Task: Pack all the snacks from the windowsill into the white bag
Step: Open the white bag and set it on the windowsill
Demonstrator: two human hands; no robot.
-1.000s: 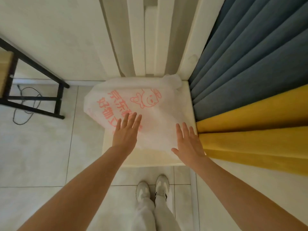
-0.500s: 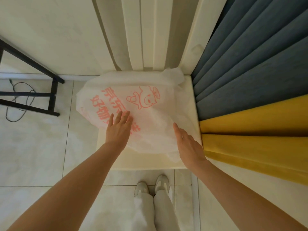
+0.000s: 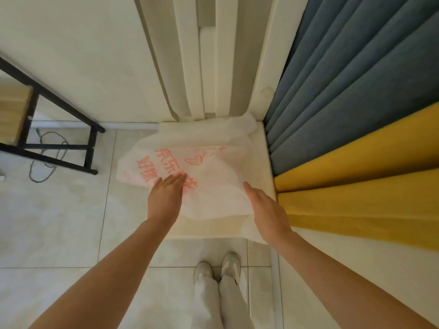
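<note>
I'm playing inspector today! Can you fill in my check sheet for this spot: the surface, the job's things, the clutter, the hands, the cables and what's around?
Surface: pale ledge, mostly covered by the bag.
Job's things: white bag with red print lies flat on the ledge, its left part hanging past the edge; no snacks seen.
Clutter: nothing seen.
Hands: left hand rests flat on the bag, fingers straight; right hand holds the bag's right edge, which is lifted and folded over.
Cables: dark cable looped on the floor under the black frame.
Surroundings: blue and yellow curtain on the right, tiled floor, white shoes below.
</note>
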